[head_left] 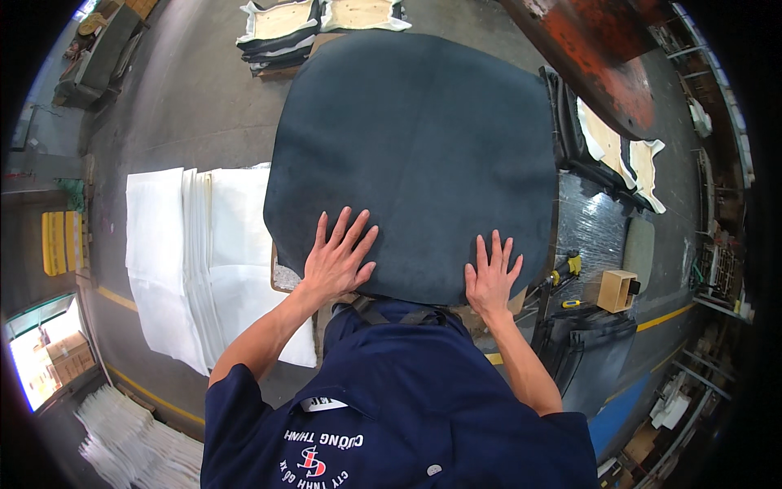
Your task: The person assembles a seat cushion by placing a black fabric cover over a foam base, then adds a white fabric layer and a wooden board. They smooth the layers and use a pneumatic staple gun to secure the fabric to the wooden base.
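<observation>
A large dark grey-black sheet of upholstery material [415, 155] with rounded corners lies spread out in front of me, covering most of the work surface under it. My left hand [338, 257] rests flat on its near left part, fingers spread. Near the right edge of the same sheet, my right hand [492, 275] also lies flat with the fingers apart. Neither hand grips anything. What supports the sheet is mostly hidden; a bit of its edge shows beside my left wrist.
White fabric sheets [236, 244] are stacked at left. On the right, a plastic-wrapped surface [588, 232] holds a yellow-and-black tool [566, 269] and a small wooden box [617, 291]. An orange-red metal machine part [599, 73] overhangs at upper right. Padded panels [281, 23] are piled at the back.
</observation>
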The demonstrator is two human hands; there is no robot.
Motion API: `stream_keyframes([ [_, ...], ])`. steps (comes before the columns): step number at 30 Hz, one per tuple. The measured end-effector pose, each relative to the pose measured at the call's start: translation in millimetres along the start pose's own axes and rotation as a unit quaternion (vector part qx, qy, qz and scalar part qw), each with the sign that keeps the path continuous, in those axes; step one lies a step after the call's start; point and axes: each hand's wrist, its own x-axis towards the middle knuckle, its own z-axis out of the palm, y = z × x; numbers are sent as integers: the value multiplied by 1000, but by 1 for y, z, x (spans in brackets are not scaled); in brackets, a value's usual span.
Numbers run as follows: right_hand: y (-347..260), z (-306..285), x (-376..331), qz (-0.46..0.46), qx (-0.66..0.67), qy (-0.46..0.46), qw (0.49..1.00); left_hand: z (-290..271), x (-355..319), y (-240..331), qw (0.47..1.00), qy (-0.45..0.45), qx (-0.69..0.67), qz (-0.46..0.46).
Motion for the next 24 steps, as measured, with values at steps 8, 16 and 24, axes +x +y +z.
stream_keyframes([
  [8, -2, -1, -3, 6, -8, 2, 1000, -2, -1, 1, 1000, -6, 2, 1],
  [16, -3, 0, -4, 9, -3, 6, 1000, -1, -2, 1, 1000, -9, 0, 1],
  [24, -2, 1, -4, 12, 0, 1, 1000, -1, -1, 0, 1000, -6, -12, 1],
])
